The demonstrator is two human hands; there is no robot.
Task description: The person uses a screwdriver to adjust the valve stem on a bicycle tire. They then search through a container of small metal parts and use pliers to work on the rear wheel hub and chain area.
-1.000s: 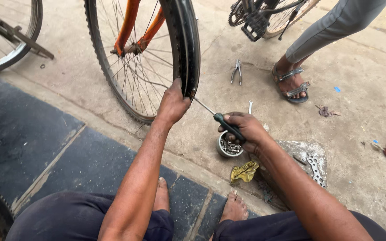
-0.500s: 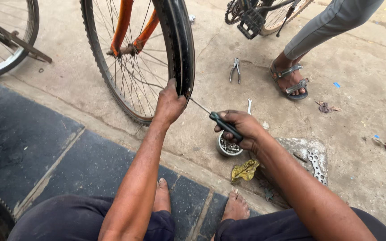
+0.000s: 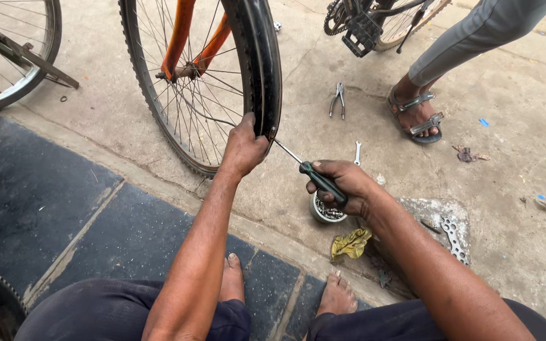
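Observation:
My left hand [image 3: 242, 146] grips the black tyre [image 3: 261, 63] of an upright bicycle wheel with an orange fork [image 3: 181, 38]. My right hand [image 3: 345, 186] is shut on a screwdriver [image 3: 314, 175] with a dark green handle. Its metal shaft points up-left, and the tip meets the tyre's edge beside my left thumb. Just under my right hand sits a small round tin [image 3: 325, 211] holding small metal parts.
Pliers [image 3: 338, 99] and a small spanner [image 3: 357, 152] lie on the concrete beyond my hands. Another person's sandalled foot [image 3: 417, 113] stands at upper right beside a second bicycle [image 3: 374, 22]. A yellow rag [image 3: 351, 243] and a toothed metal part [image 3: 453, 235] lie near my feet.
The view has shifted slightly; both hands keep their grips. The screwdriver tip stays at the tyre edge with little visible movement.

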